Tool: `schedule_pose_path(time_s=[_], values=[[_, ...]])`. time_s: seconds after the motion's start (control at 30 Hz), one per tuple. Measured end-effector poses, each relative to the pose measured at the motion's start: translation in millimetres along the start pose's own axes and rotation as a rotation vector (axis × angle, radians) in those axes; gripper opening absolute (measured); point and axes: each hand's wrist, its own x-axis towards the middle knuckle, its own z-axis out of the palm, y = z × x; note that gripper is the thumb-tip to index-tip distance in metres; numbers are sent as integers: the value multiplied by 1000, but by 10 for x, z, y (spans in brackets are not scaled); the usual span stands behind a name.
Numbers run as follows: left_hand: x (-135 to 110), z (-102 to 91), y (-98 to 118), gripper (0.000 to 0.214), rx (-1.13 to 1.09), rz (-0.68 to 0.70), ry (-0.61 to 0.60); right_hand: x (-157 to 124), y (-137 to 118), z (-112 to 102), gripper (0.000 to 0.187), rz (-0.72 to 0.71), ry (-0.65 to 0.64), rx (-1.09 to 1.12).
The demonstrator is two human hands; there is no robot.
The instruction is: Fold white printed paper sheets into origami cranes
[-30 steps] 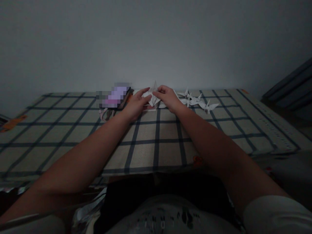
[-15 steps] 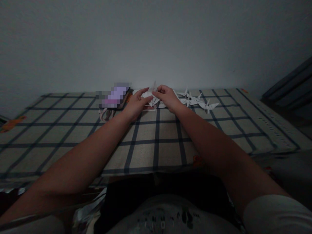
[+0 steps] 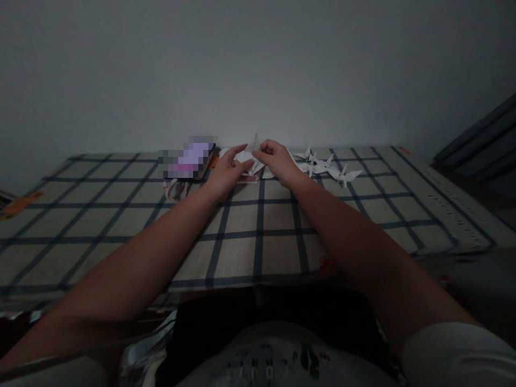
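Note:
Both arms reach far forward over a checked cloth [image 3: 258, 236]. My left hand [image 3: 226, 173] and my right hand [image 3: 278, 161] meet on a folded white paper piece [image 3: 253, 156] with a point sticking up. Fingers of both hands pinch its edges. Several finished white paper cranes [image 3: 326, 167] lie on the cloth just right of my right hand.
A blurred-out purple object [image 3: 188, 160] lies left of my left hand, with pale straps [image 3: 174, 188] below it. A plain wall [image 3: 258, 70] rises behind the cloth. A dark slanted edge [image 3: 479, 145] is at the far right. The scene is dim.
Almost nothing: both hands stay on the paper piece, with only slight finger shifts.

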Motion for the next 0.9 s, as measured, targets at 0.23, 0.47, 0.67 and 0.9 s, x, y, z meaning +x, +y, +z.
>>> schedule_pose_path(time_s=[0.23,0.47,0.67,0.9], values=[[-16,-3,21,63,-10,41,-12,-23,-66,16,21,27,19,-30],[-66,43,95,78,-73,-61,-66,11,19,-17,22,8,28,-15],[-82,54,102,78,-81,-58,-81,33,49,-24,25,-8,36,5],[-69,22,77,93,-168,-58,-172,23,21,-6,23,27,99,4]])
